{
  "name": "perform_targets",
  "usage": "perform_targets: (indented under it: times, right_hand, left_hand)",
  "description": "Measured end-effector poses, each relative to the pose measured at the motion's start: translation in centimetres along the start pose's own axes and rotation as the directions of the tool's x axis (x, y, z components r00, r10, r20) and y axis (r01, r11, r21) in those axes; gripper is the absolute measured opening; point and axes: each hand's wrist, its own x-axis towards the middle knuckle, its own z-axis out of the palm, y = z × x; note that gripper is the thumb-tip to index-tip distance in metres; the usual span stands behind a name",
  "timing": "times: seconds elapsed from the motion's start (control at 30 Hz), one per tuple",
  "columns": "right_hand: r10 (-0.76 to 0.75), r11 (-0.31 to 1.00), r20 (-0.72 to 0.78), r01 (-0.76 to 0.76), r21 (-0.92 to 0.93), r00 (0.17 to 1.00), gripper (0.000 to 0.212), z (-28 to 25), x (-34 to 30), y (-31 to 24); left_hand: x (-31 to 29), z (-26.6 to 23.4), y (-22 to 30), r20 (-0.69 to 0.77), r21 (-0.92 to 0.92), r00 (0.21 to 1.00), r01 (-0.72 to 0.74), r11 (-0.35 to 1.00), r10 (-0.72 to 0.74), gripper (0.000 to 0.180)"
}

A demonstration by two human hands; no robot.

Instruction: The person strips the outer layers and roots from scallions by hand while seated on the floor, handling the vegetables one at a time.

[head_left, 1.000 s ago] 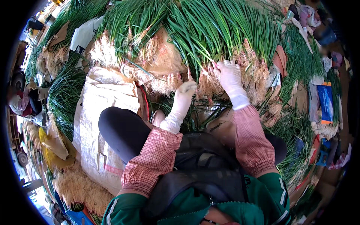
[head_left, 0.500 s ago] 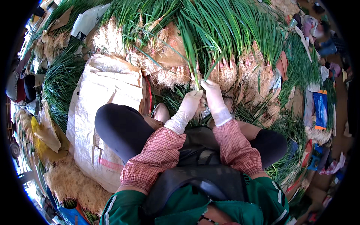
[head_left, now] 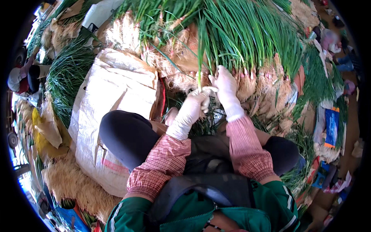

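Stalks in my left hand, with much of the heap ahead left

Nearest me are my green jacket and my pink checked sleeves. Beyond them, my gloved left hand is closed around the lower end of a few long green stalks, which point away from me. My gloved right hand is just beside it, fingers bent near the roots; I cannot tell whether it pinches anything. Loose green leaves lie beneath both.

To my left lies a white sack with a pinkish band; I can read no lettering on it. Behind me on that side, a thick mass of pale roots sits bunched together, though whether that lot is finished I cannot say.

Ahead, a wide heap of scallions spreads out with roots attached, so I judge that plenty is left and only the few in my grip are in hand.

Farther right, a blue packet with orange edging carries pale marks too small to make out. Farthest left, another person sits among more greens.
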Motion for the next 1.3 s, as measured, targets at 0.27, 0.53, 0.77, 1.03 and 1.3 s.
perform_targets:
  times: [0.27, 0.53, 0.77, 1.03, 1.3]
  right_hand:
    - [0.109, 0.855, 0.285, -0.236, 0.462, 0.952, 0.016, 3.5, -2.0, 0.2]
    - [0.07, 0.656, 0.724, -0.578, 0.485, 0.686, 0.014, 7.6, -5.7, 6.5]
    - [0.297, 0.927, 0.252, -0.341, 0.155, 0.921, 0.029, 3.9, 0.7, 4.9]
    - [0.08, 0.754, 0.704, -0.505, 0.421, 0.706, 0.034, -1.6, -5.0, 1.8]
    - [0.426, 0.116, 0.501, -0.595, 0.796, 0.754, 0.016, 2.5, -3.9, 0.2]
  left_hand:
    - [2.5, -1.5, -2.6, -0.372, 0.404, 0.921, 0.27, 0.874, -0.113, 0.026]
    - [2.3, -0.3, -2.8, -0.111, -0.15, 0.993, 0.024, 0.988, -0.041, 0.023]
    - [3.6, -1.1, -1.7, -0.109, -0.18, 0.994, -0.025, 0.983, 0.005, 0.029]
    - [4.1, -2.8, -2.3, -0.112, 0.114, 0.989, 0.112, 0.987, -0.099, 0.02]
    - [4.1, -0.4, -4.0, -0.349, 0.011, 0.934, 0.091, 0.996, -0.081, 0.016]
